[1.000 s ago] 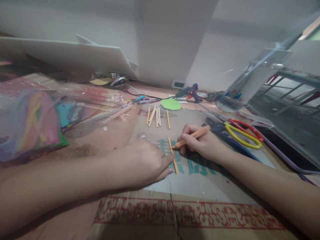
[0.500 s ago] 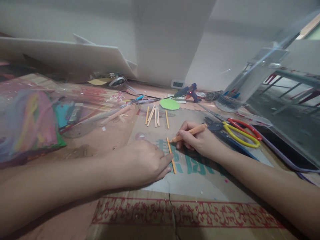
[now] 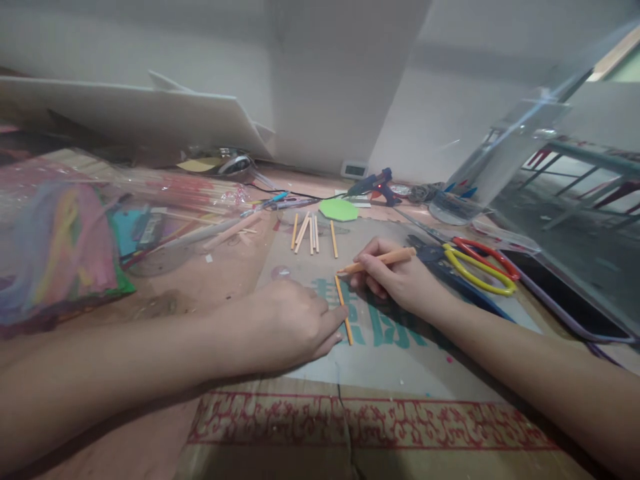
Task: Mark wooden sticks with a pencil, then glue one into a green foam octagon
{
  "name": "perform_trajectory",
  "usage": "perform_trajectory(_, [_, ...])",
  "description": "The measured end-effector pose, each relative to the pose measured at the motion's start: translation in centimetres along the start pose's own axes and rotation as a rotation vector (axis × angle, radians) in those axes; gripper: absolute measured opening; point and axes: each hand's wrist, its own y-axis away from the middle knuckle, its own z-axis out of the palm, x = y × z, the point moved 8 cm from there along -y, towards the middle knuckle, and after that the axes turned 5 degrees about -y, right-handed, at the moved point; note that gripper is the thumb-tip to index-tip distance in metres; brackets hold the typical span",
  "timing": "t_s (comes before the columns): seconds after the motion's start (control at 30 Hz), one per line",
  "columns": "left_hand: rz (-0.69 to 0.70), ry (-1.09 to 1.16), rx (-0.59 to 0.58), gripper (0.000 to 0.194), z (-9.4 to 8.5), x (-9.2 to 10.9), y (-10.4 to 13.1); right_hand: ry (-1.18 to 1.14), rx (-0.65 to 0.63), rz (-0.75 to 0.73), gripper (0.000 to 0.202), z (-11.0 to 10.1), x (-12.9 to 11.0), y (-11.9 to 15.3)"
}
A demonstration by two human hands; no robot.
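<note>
Green characters [image 3: 395,327] on pale sheet [image 3: 400,377], partly covered, small display [image 3: 355,170], unreadable

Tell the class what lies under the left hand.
A fingertip of the left hand covers part of an orange stick, whose two ends show. Beneath is a pale sheet. Anything under the palm is hidden and cannot be told.
</note>
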Motion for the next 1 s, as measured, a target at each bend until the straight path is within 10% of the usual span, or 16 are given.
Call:
perform_trajectory(0.17, [-0.139,0.086,0.064,0.032,-0.6,-2.7,-0.4,-0.259,0.197,-0.011,0.034,-2.3,1.7,-0.5])
perform_trajectory(0.57, [-0.253,0.316,0.195,0.023,1.7,-7.2,-1.0,-0.272,0.210,-0.007,0.044,-2.8,1.4,-0.8])
perform_trajectory(0.8, [-0.402,0.273,0.209,0.025,1.6,-11.0,-0.1,0.015,-0.127,0.057,0.024,-3.9,-3.4,0.9])
perform_trajectory(1.0, [-0.521,0.234,0.205,0.030,2.2,-15.1,0.9,0.780,-0.451,0.015,0.010,-0.9,-2.0,4.3])
